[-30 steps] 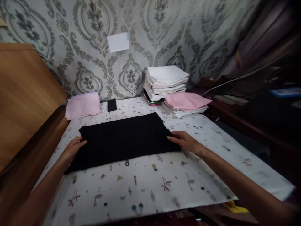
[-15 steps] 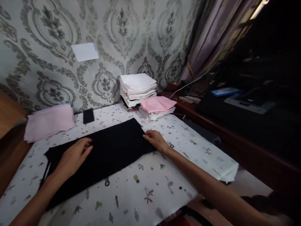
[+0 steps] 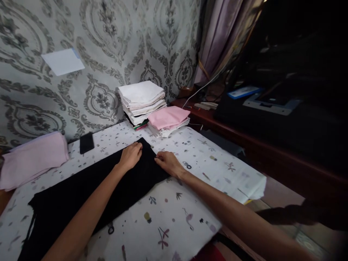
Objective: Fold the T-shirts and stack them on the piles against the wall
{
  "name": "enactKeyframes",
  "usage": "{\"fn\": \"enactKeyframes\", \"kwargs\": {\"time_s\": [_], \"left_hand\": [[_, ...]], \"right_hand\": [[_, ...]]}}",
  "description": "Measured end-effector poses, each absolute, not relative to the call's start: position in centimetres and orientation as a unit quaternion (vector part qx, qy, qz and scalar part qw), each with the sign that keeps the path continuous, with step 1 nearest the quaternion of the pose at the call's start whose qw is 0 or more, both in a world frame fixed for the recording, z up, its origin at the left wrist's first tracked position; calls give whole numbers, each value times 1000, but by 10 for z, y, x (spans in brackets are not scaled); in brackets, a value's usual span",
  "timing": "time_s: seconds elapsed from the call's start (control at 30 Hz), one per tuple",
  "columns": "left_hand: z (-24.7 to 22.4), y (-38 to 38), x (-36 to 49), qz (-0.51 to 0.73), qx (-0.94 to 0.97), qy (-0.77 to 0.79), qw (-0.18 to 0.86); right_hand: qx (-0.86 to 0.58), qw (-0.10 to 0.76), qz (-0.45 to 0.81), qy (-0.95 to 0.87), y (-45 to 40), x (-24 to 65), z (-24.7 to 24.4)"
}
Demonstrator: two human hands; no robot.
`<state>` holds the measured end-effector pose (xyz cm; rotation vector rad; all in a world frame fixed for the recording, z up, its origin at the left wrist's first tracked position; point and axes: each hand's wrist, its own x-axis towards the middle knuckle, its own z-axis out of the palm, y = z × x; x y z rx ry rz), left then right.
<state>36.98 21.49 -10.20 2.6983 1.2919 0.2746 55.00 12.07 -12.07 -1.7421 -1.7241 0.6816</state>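
A long piece of black cloth [image 3: 122,192] lies flat at a slant across the table. Near its far right end, my left hand [image 3: 132,156] rests on top with the fingers curled down and closed against the fabric. My right hand [image 3: 169,164] pinches the cloth's right edge between thumb and fingers. The fingertips of my left hand are partly hidden. Loose strands hang along the cloth's left end.
A white patterned cover [image 3: 190,195] lies over the table. Behind stand a stack of folded white cloths [image 3: 141,94] and a lower pile topped with pink cloth [image 3: 169,116]. Pale pink cloth [image 3: 35,157] and a black phone-like slab [image 3: 86,143] lie at left.
My left hand has moved right along the black cloth, from its left part to near the right end, and its fingers have closed. My right hand stays at the edge. The view has turned right.
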Motion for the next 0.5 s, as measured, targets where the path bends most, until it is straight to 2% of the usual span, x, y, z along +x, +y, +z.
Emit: {"fn": "enactKeyframes", "kwargs": {"time_s": [0.17,0.37,0.5], "left_hand": [[-98,203,367,122,886,432,113],[-94,182,374,129,833,428,325],[-93,179,375,203,802,405,389]], "right_hand": [[-642,312,272,-645,124,553,-123],[-578,393,368,-614,122,556,-123],[-543,401,443,-590,108,563,-117]]}}
